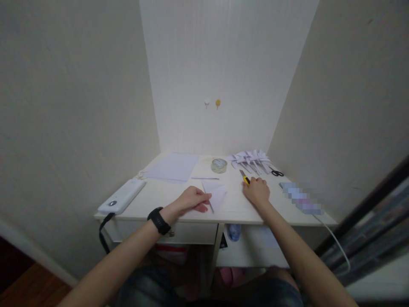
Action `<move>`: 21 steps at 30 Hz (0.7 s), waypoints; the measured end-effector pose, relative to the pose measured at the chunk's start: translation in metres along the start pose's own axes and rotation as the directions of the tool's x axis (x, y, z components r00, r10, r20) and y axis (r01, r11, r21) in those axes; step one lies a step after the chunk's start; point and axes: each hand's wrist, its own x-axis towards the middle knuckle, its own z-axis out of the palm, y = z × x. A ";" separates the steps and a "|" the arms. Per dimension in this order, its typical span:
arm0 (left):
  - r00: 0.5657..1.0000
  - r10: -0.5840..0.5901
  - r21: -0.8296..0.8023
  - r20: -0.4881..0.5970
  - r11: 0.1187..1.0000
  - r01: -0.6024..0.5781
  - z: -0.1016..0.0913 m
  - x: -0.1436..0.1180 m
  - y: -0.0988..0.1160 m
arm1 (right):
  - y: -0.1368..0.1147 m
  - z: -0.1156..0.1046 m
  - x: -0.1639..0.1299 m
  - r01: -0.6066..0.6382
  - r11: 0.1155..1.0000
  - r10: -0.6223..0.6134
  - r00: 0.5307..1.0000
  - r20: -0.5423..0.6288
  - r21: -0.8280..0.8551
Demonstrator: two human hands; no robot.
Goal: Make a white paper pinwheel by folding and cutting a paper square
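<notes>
The left hand (191,200) lies flat, holding nothing, pinning the folded paper triangle (215,192) to the worktop (236,209). The right hand (256,191) is closing on the yellow utility knife (244,177) at its fingertips; whether the grip has clenched, I cannot tell. Likely a cutting step: the blade needs a firm grasp first.

No text, label, brand or number can be read anywhere in the view. The white device (121,196) at the left edge of the desk (236,209) bears a small dark round mark, too small to make out. The flat object (302,198) at the right of the desk is blurred, so nothing on it can be read.
</notes>
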 end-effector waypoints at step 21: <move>0.909 0.366 0.913 0.198 0.269 -0.307 0.017 0.041 -0.022 | 0.032 -0.004 -0.029 0.357 0.925 -0.373 0.918 0.136 0.130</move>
